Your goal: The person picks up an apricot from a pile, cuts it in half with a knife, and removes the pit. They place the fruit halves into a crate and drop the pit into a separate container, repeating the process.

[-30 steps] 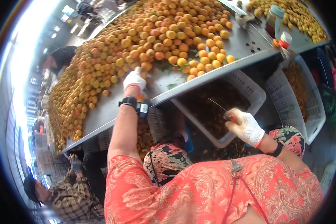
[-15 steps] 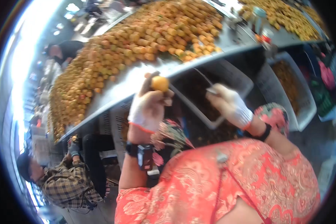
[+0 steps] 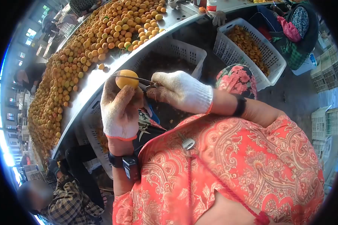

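Observation:
My left hand (image 3: pixel 119 108), in a stained white work glove, grips an orange-yellow apricot (image 3: pixel 127 80) between thumb and fingers. A slim knife (image 3: pixel 142 78) extends from my right hand (image 3: pixel 184 91), which is gloved too and closed round its handle end. The blade crosses the face of the apricot. Both hands are held close together in front of the metal table's edge, above a white crate (image 3: pixel 182 53) with dark contents. Behind my left hand, a large heap of apricots (image 3: pixel 97 35) covers much of the metal table (image 3: pixel 84 86).
A white crate (image 3: pixel 272 62) holding orange fruit pieces stands right of the table. Another crate (image 3: pixel 97 129) sits under the table at left. A person in a checked shirt (image 3: pixel 69 200) works at lower left. Stacked crates (image 3: pixel 323 120) line the far right.
My right hand has come left to the left hand, bringing the knife across the apricot. Earlier the hands were apart. The camera view has turned as well.

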`<state>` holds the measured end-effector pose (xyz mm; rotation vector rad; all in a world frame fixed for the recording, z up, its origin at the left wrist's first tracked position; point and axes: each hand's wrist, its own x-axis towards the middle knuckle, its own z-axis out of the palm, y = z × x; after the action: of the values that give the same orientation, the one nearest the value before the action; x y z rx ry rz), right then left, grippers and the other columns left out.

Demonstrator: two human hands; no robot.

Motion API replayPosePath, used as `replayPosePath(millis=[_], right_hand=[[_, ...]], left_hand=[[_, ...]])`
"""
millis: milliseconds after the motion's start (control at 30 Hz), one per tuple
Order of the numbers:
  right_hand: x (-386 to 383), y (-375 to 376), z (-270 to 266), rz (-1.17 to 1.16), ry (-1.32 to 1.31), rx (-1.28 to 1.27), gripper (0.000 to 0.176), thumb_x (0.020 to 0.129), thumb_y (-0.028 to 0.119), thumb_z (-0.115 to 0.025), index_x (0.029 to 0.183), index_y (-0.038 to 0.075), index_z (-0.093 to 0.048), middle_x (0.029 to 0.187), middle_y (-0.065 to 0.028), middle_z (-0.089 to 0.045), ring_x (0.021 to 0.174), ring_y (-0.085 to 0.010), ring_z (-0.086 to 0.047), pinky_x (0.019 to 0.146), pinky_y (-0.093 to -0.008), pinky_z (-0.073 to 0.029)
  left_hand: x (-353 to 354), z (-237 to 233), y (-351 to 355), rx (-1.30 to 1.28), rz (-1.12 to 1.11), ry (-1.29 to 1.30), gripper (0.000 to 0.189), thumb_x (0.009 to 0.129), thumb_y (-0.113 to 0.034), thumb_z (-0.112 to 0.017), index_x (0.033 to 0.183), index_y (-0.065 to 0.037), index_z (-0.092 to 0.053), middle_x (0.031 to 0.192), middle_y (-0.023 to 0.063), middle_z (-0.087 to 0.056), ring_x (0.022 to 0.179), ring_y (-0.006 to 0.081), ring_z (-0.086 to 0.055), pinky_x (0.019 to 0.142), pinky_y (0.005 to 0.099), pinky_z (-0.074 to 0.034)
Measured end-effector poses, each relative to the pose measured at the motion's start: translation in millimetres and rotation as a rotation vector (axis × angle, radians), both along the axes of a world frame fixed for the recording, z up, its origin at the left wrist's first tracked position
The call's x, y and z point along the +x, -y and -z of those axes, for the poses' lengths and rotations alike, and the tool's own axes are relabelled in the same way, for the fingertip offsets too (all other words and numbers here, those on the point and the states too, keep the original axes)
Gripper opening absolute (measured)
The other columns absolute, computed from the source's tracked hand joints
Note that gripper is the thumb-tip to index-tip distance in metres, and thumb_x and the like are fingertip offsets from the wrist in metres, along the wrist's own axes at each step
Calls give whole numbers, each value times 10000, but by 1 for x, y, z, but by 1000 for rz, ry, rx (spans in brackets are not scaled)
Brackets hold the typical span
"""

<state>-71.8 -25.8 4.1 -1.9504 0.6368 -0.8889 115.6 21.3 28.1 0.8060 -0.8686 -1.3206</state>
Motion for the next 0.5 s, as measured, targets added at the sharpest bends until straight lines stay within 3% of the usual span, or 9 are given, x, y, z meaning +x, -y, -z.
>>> replayPosePath(millis=[67, 100, 200, 267, 500], right_hand=[[-3, -4, -5, -12, -102, 128, 236, 975, 222, -623, 960, -1, -550, 787, -168, -621, 739, -229, -624, 684, -360, -494], [-3, -5, -4, -12, -101, 125, 236, 975, 222, -623, 960, -1, -550, 787, -168, -621, 739, -229, -624, 684, -360, -494], [-3, -6, -1, 22, -84, 50, 236, 969, 222, -629, 959, -1, -550, 788, -182, -616, 754, -273, -643, 682, -378, -493], [-2, -9, -1, 81, -42, -45, 297, 973, 291, -602, 881, 14, -549, 708, -182, -654, 720, -363, -685, 604, -435, -517], [-3, -15, -3, 215, -74, -200, 274, 954, 279, -620, 917, 18, -546, 734, -197, -654, 730, -387, -676, 593, -461, -513]], left_hand=[[-6, -4, -2, 16, -61, 24, 455, 853, -65, -682, 1268, 27, -520, 1012, 88, -603, 720, 138, -560, 602, 239, -443], [-8, -4, -2, 13, -61, 26, 455, 853, -65, -682, 1268, 27, -520, 1012, 88, -603, 720, 138, -560, 602, 239, -443], [-12, -4, -2, 20, -102, 29, 435, 853, -53, -686, 1252, 25, -533, 1002, 74, -600, 708, 111, -541, 590, 215, -428], [-17, -5, -4, 14, -116, 11, 407, 859, -43, -682, 1236, 25, -546, 1004, 65, -597, 714, 93, -535, 581, 194, -410], [-24, -4, -3, -2, -168, -71, 402, 848, 20, -677, 1232, 17, -555, 1004, 71, -615, 756, 97, -582, 642, 187, -470]])
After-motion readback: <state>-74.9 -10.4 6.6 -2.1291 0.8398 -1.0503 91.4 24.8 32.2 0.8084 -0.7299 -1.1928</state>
